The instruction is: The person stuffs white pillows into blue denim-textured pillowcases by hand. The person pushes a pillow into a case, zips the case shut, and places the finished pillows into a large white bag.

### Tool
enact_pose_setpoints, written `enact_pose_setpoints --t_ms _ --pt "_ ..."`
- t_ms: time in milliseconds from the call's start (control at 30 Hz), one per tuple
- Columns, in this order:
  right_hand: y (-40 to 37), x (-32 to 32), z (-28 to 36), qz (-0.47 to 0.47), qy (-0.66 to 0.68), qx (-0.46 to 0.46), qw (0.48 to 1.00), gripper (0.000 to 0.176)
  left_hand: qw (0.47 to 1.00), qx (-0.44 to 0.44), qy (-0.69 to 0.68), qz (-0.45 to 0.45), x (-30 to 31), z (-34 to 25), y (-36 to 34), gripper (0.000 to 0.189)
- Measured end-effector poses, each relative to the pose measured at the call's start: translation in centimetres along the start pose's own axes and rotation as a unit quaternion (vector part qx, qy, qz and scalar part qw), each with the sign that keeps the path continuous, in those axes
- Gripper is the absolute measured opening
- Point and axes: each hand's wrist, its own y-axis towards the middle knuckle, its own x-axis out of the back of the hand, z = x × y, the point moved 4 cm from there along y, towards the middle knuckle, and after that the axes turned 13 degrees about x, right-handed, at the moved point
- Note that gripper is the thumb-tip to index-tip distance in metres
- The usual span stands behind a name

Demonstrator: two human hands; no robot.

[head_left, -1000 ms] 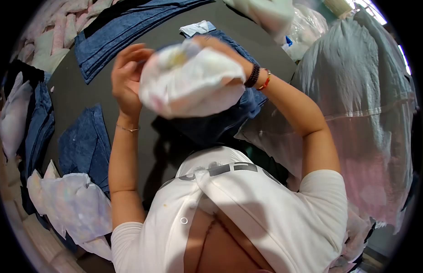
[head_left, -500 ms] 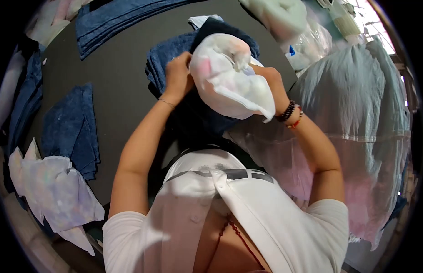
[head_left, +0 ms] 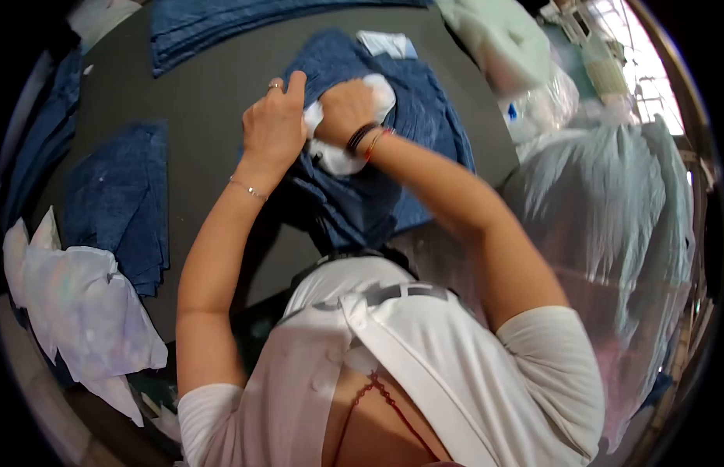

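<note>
A blue denim garment [head_left: 432, 117] lies bunched on the dark table before me. White cloth [head_left: 380, 95] shows in patches around my right hand, within the folds of the denim. My right hand [head_left: 348, 113] is closed and presses down into this white cloth, its fingertips hidden. At the garment's left edge, my left hand [head_left: 274, 123] is curled with the knuckles up and grips the denim; its thumb and fingertips are mostly out of sight. A white label-like piece [head_left: 387, 44] lies at the far edge of the garment.
Folded denim [head_left: 117, 202] lies on the left of the table [head_left: 198, 117], and a denim stack [head_left: 284, 22] at the far edge. A pale iridescent bundle [head_left: 89, 311] sits at lower left. Large translucent plastic [head_left: 603, 226] and a pale green bundle [head_left: 502, 39] are on the right.
The large white cloth with pink patches, held up between both hands, is now mostly down among the denim. My right hand has moved left and in; my left hand has shifted left.
</note>
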Motion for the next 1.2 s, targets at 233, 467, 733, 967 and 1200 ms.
enact_pose_setpoints --t_ms 233,467,733,967,1200 --pt "-6.4 6.7 1.5 -0.181 0.095 0.218 0.954 0.053 0.999 0.008 -0.042 0.031 -0.1 2.4 1.7 0.018" --pt "-3.6 1.2 -5.2 -0.082 0.370 0.169 0.910 0.017 0.984 0.002 -0.158 0.079 -1.4 -2.5 0.4 0.021" --pt "-0.3 -5.0 -6.0 0.081 0.257 0.160 0.950 0.047 0.969 -0.006 -0.194 0.151 -1.7 -4.1 -3.3 0.023" --pt "-10.9 8.0 2.0 -0.099 0.282 0.216 0.930 0.040 0.959 0.057 -0.259 0.097 1.7 -2.1 -5.6 0.022" --pt "-15.1 0.0 0.0 0.251 0.543 0.065 0.799 0.025 0.945 -0.105 -0.295 0.097 0.9 -6.5 -8.2 0.021"
